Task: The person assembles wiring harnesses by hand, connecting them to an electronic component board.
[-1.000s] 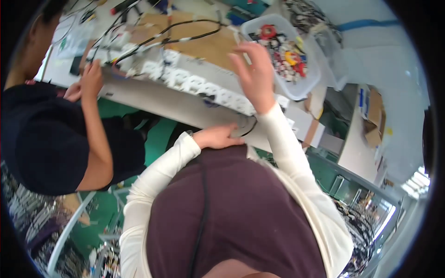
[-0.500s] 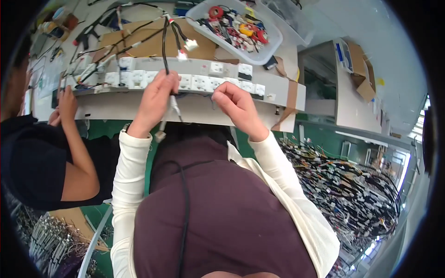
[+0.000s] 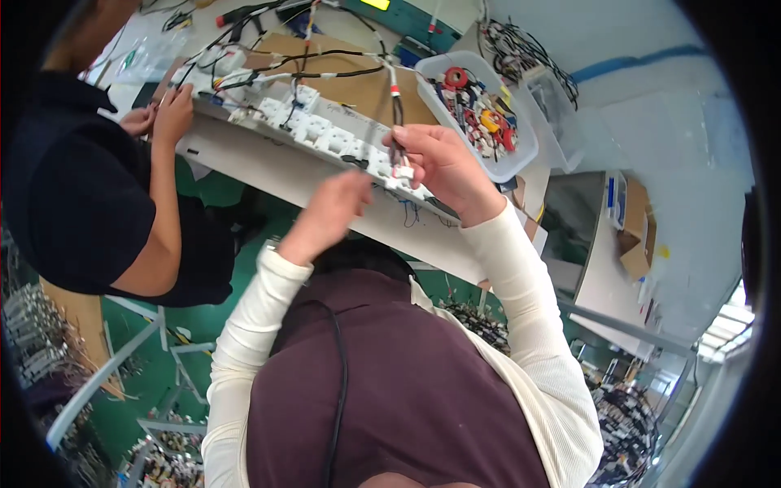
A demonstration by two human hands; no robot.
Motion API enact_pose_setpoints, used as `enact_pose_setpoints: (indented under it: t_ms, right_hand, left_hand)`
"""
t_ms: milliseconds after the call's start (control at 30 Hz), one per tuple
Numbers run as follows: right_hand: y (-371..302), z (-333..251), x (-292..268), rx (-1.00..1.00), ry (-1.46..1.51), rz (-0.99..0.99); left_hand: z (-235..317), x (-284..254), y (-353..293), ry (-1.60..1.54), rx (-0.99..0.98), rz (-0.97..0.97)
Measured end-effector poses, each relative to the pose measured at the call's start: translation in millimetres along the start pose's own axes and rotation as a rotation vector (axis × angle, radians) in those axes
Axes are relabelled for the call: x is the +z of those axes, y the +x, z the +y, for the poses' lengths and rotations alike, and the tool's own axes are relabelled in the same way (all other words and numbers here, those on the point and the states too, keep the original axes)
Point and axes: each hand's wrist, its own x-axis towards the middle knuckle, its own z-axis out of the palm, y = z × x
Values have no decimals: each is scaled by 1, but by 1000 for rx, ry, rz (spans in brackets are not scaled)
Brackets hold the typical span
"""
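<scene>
The wire harness (image 3: 396, 104), earlier gripped by the left hand (image 3: 329, 213), is now pinched by the right hand (image 3: 446, 167) over the white socket row (image 3: 313, 128), toward its right end; the blurred left hand's grip cannot be told.

The connector (image 3: 403, 172) and bin (image 3: 525, 159) look plastic, the sheet (image 3: 348, 91) matt cardboard, the sleeve (image 3: 525, 285) ribbed cloth.

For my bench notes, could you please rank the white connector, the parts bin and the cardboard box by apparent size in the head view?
Parts bin
Cardboard box
White connector, at the right hand
</scene>
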Motion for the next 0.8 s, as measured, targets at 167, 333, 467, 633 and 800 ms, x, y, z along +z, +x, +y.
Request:
enact_pose_setpoints:
  t_ms: [167, 333, 467, 633, 800]
  right_hand:
    - [-9, -14, 9, 18, -103, 45]
    - [8, 1, -6, -102, -190, 130]
    - [22, 30, -18, -172, -248, 107]
    - [43, 52, -20, -150, -416, 27]
    - [53, 62, -35, 88, -627, -240]
  left_hand:
    - [6, 115, -1, 709, 112, -269]
    - [38, 43, -18, 635, -5, -301]
    - [48, -5, -22, -271, -56, 200]
    - [47, 0, 1, 212, -21, 391]
    - [19, -15, -12, 923, -94, 90]
